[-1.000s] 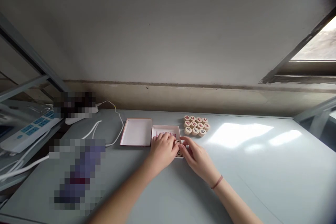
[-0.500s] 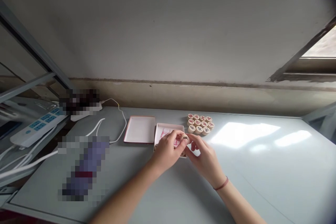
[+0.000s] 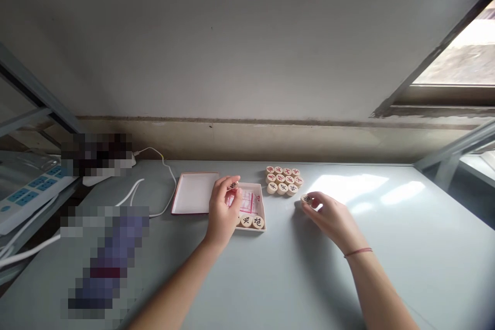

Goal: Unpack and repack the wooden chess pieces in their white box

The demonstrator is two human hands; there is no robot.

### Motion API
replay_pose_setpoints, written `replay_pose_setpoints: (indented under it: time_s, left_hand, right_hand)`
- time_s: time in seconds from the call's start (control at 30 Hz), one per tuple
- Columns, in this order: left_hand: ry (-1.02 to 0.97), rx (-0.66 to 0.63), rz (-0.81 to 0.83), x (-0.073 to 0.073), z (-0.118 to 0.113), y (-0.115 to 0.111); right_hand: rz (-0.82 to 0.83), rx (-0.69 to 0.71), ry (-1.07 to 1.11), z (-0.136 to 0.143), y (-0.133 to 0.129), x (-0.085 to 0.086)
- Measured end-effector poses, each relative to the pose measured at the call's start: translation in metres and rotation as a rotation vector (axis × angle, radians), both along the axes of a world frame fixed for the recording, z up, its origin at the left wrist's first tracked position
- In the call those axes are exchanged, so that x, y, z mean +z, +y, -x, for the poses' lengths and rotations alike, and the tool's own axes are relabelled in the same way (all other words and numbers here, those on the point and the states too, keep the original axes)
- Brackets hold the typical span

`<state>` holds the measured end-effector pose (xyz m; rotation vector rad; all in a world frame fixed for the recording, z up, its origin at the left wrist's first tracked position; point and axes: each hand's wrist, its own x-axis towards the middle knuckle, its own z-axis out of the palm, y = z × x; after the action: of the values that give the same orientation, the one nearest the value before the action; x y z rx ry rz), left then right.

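Between the thumb and fingers of my left hand (image 3: 224, 211) is a round wooden piece (image 3: 233, 185) with a dark character, held over the left part of an open box (image 3: 263, 206). Inside the box lie a sheet with pink lines (image 3: 249, 201) and several round pieces (image 3: 246, 220) along the near side. My right hand (image 3: 336, 219) pinches another dark-marked piece (image 3: 306, 199) above the table. To its left, rows of round pieces (image 3: 280, 179) stand together, most with red characters and the nearest row with black ones.
A shallow box lid (image 3: 195, 192) lies left of the box. Farther left are a blurred purple object (image 3: 119, 252), white cables (image 3: 170, 180) and a power strip (image 3: 34, 191). The wall borders the table's far edge.
My hands have moved apart, the right one rightward with a piece and the left one over the box's left side. More of the box's inside shows, and the camera view has shifted right.
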<state>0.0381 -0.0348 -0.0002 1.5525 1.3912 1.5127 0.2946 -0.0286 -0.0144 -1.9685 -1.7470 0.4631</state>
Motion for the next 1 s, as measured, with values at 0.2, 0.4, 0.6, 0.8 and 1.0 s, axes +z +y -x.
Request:
replay_pose_setpoints:
  time_s: [0.2,0.4,0.6,0.8,1.0]
  left_hand:
    - [0.105,-0.124,0.124,0.005,-0.005,-0.006]
    - [0.451,-0.272,-0.036,0.005,-0.015,-0.017]
    - [0.721,-0.319,-0.185,-0.002,-0.021,-0.022]
    - [0.755,-0.336,-0.225,0.000,-0.020,-0.021]
    - [0.725,-0.360,-0.159,0.002,-0.019,-0.019]
  right_hand:
    - [-0.056,-0.066,-0.052,0.009,0.002,-0.003]
    - [-0.221,0.225,0.365,0.063,-0.023,0.022]
    - [-0.313,0.402,0.358,0.089,-0.034,0.021]
    - [-0.345,0.175,0.287,0.053,-0.017,0.018]
    - [-0.150,-0.089,0.038,0.003,-0.003,0.006]
